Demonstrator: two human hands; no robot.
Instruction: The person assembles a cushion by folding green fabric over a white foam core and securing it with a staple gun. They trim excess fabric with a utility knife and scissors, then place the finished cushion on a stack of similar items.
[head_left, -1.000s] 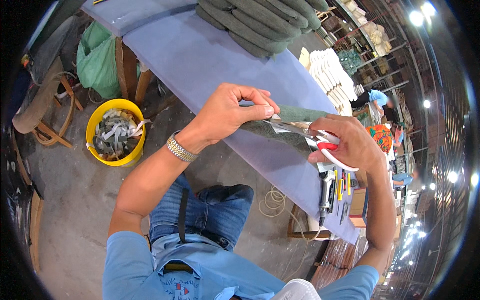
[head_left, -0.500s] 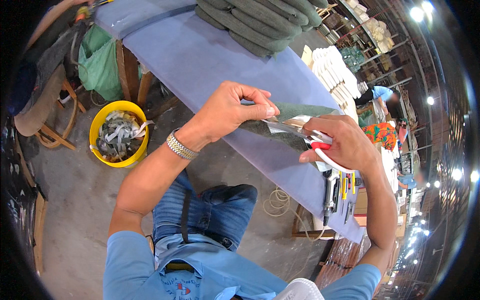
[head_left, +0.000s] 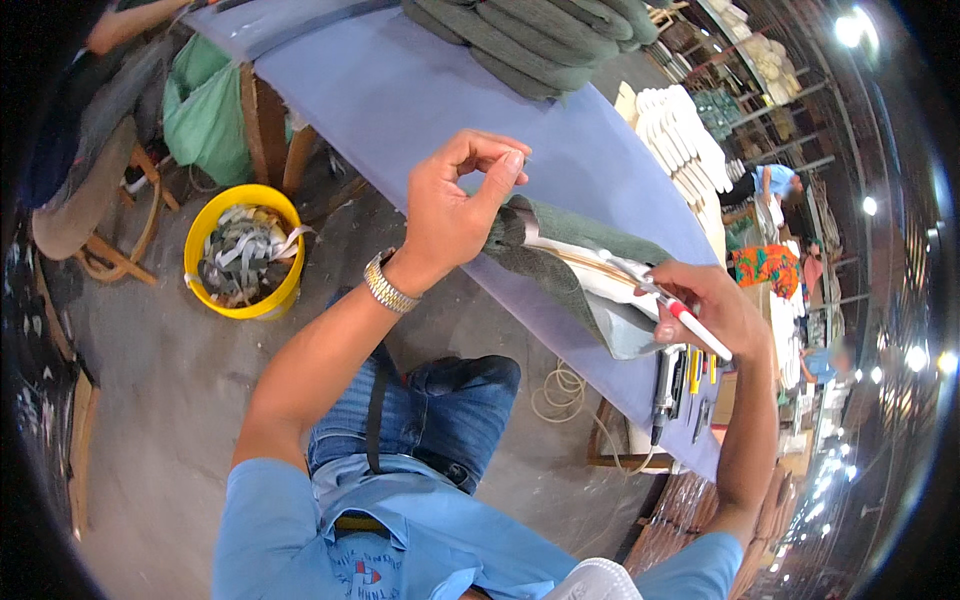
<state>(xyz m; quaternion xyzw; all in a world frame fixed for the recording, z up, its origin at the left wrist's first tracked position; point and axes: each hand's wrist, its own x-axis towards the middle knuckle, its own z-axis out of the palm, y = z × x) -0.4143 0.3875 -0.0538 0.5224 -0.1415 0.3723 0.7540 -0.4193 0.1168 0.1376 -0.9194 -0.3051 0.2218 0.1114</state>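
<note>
Our left hand (head_left: 450, 205) fingers pinched on something too small to tell, above green fabric (head_left: 560, 255) | right hand (head_left: 715, 310) grips red-handled scissors (head_left: 680, 315) | trimming appears midway

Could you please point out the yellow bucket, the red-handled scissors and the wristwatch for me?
yellow bucket (head_left: 250, 307): head view, on its front rim.
red-handled scissors (head_left: 690, 322): head view, on the red handle.
wristwatch (head_left: 385, 288): head view, on the metal band.
</note>
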